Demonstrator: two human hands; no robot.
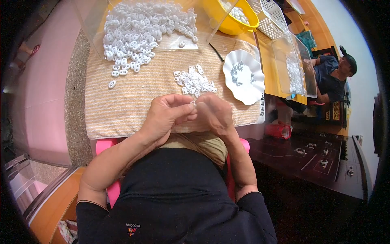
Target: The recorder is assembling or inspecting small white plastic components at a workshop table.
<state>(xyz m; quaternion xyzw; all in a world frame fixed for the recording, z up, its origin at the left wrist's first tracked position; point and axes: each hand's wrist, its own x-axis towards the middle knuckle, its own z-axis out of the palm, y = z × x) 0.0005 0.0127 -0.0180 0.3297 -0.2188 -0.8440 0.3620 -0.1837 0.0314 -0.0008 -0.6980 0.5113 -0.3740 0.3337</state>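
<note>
My left hand (168, 114) and my right hand (215, 112) meet over the near edge of a striped cream towel (130, 101). Between their fingertips they pinch one small white plastic piece (193, 103). Just beyond the hands lies a small pile of the same white pieces (194, 81). A much bigger heap of white pieces (142, 26) covers the far part of the towel. To the right a white scalloped plate (243, 77) holds small grey metal bits.
A yellow bowl (231, 16) with white pieces and a white perforated basket (270, 18) stand at the back. Another person (335, 75) sits at the right by clear plastic trays (294, 67). A red cup (278, 131) stands on a dark cabinet (317, 158).
</note>
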